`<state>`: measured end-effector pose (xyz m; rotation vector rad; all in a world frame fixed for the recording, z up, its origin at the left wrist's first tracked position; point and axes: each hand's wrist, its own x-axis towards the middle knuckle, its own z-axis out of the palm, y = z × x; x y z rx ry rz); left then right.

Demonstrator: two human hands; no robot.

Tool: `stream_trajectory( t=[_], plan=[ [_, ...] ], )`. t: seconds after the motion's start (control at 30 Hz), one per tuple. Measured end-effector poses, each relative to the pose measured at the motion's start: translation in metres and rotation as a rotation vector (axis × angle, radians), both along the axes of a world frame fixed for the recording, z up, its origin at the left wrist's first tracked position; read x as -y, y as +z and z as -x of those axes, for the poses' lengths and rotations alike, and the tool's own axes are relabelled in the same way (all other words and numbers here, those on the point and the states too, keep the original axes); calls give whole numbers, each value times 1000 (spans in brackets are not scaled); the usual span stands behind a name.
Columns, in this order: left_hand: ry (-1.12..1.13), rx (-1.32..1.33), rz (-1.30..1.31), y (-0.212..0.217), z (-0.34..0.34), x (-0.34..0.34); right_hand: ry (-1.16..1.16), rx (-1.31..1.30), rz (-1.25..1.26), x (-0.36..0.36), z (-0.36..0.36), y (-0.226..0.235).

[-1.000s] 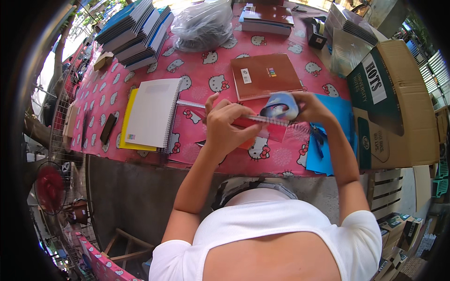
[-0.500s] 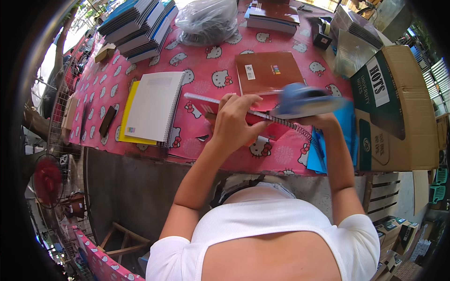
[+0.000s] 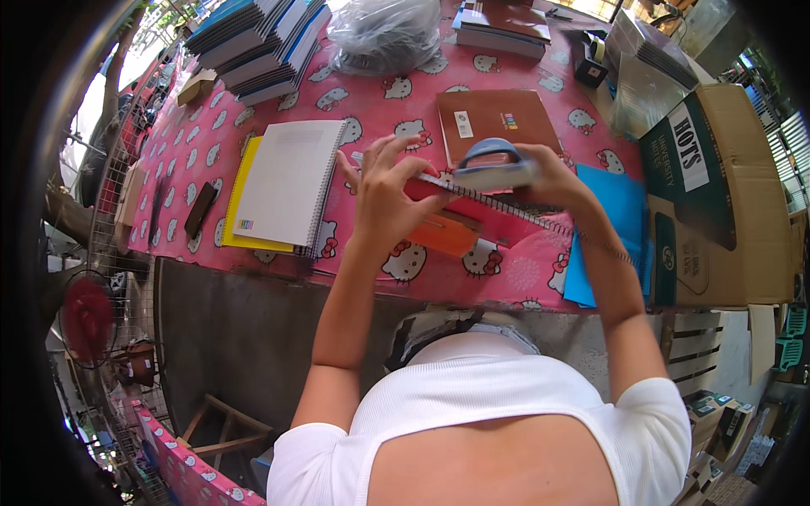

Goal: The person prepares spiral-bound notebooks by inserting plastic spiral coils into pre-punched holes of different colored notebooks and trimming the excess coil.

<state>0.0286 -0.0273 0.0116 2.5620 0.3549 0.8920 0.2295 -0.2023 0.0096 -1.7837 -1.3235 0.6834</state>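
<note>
My left hand grips a red-pink notebook tilted on edge, thumb and fingers on either side of its upper left end. A dark wire coil runs along the notebook's edge, and its loose tail reaches past my right forearm. In my right hand is a blue tool with an arched handle and a pale flat base, held just above the coil; its exact kind is unclear. Below the notebook shows an orange piece, partly covered. Behind my hands lies a brown notebook.
White and yellow notebooks lie at left beside a dark phone-like object. Blue covers and a cardboard box stand right. Book stacks and a plastic bag are at the back.
The blue tool has moved left along the coil toward my left hand and is less blurred. My left fingers have shifted slightly left, and more of the orange piece shows.
</note>
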Motion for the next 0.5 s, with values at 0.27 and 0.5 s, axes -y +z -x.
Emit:
stream_trajectory(
  t=[0.27, 0.5],
  plan=[
    [-35, 153, 188, 4, 1, -19, -221, 382, 163, -30, -9, -18],
    [-14, 193, 311, -15, 13, -47, -71, -145, -100, -54, 6, -8]
  ],
)
